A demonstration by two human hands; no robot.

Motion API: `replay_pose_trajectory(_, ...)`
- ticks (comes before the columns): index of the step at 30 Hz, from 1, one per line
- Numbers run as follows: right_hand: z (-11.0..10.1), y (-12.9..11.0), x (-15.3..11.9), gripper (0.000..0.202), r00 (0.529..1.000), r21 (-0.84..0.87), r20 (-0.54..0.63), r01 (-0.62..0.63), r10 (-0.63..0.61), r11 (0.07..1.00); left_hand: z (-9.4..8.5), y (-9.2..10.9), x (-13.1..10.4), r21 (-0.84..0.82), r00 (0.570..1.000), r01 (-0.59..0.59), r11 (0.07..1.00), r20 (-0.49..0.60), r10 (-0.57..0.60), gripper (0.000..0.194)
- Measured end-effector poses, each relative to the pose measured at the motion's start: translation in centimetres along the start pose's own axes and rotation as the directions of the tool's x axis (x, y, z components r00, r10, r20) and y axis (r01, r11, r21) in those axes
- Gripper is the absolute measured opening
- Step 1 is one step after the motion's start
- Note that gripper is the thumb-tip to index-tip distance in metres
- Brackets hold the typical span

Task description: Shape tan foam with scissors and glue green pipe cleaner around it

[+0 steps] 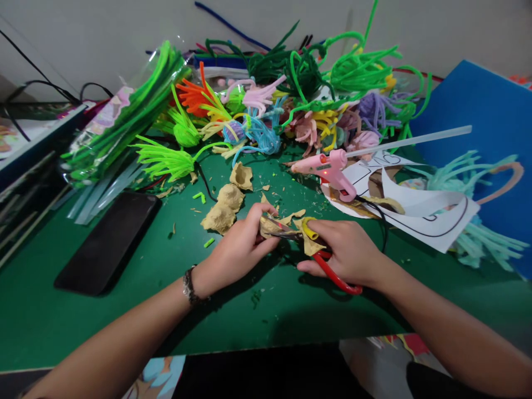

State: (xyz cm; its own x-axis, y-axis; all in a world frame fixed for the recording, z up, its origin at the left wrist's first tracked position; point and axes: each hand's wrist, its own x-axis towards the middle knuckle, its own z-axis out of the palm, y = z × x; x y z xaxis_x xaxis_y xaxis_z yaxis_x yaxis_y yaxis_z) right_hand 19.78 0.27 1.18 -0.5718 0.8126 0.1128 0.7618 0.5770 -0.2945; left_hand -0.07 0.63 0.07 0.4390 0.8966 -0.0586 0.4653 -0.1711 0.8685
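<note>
My left hand (245,235) pinches a ragged tan pulp piece (271,226) between thumb and fingers. In my right hand (349,249) are scissors (337,277) with red and yellow handles. Their blades point left and lie at the tan piece, near my left fingertips. A torn tan flap (311,245) hangs beside the scissors' pivot, by my right fingers. Just beyond my left hand, bumpy tan cup shapes (220,216) sit on the green table (187,327), with another hollow cup (241,177) behind them.
A pink glue gun (332,169) lies beyond my right hand, its cord running close by. At left are a black phone (108,241) and clear glue sticks (108,191). Fuzzy stems (307,72) pile along the back. Cut paper (440,213) and a blue board (469,127) are at right.
</note>
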Motion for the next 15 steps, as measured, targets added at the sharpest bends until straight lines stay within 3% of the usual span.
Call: replay_pose_trajectory(15,-0.21,-0.27,-0.39,0.067,0.999,-0.171,-0.037,0.023,-0.030,0.985,0.19,0.02,-0.09,0.060,1.000,-0.001,0.998,0.018,0.000,0.028)
